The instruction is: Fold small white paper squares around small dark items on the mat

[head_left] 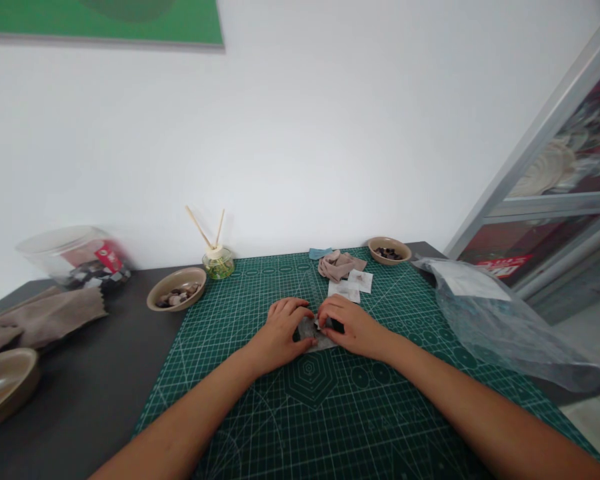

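Green mat (230, 307): note thin grey sheet (324, 343) lying well in from both side edges, left hand (283, 330) touching it with thumb and fingertips apart, right hand (354, 325) at its right side with fingertips bunched (cannot tell on what), white squares (364, 284) and brown cloth (337, 267) nearer the far edge.

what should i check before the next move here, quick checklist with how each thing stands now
1. Left hand at the small grey piece: ok, its fingers and thumb are on it.
2. Right hand at the same piece: ok, it meets the piece from the other side.
3. Firm hold by the fingertips: cannot tell, the fingers hide the contact.
4. Green mat under the work: ok, it lies flat below both hands.
5. Clear plastic bag off the mat: not ok, it overlaps the right side.
6. Reed diffuser upright and away from the hands: ok.
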Demonstrator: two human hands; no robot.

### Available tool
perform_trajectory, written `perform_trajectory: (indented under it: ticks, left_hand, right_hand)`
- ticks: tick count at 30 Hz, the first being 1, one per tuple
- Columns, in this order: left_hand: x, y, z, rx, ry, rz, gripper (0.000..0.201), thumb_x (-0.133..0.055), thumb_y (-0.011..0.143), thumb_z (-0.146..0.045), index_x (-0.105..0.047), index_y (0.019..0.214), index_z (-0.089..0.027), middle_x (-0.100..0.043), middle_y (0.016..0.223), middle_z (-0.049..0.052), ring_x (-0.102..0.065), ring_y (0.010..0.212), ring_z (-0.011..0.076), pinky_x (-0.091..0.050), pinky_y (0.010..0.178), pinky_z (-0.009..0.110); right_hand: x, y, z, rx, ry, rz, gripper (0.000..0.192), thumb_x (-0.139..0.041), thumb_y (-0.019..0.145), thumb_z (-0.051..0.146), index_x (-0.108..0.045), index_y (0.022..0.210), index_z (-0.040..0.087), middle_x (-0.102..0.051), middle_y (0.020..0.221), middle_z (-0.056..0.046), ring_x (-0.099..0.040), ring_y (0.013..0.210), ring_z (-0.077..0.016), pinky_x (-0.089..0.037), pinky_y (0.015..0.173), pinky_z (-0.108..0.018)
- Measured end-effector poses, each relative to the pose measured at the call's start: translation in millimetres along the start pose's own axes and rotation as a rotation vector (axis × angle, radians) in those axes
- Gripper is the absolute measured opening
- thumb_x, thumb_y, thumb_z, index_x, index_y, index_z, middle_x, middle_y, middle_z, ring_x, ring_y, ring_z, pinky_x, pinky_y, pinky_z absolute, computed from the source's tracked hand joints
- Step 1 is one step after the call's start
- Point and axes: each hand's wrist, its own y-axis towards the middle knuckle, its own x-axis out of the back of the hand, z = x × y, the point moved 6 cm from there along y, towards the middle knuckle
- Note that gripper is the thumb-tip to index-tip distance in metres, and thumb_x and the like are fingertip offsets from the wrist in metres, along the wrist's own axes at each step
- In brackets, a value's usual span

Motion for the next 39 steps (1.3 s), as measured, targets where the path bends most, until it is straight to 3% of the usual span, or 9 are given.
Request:
perform_trajectory:
  ticks: [39]
  left_hand:
    - [-0.6, -0.4, 1.0, 0.005, -0.006, -0.006, 0.033, -0.070, 0.075, -0.021, -0.057, 0.104, -0.021, -0.052, 0.124, 0.007, -0.042, 0.120, 0.0263, -0.030, 0.102, 0.046]
  right_hand:
    - [-2.8, 1.3, 6.5, 0.002, 0.006, 0.014, 0.014, -0.063, 0.075, 0.006, -0.058, 0.080, 0.018, -0.059, 0.087, -0.005, -0.054, 0.086, -0.0195, -0.045, 0.076, -0.032]
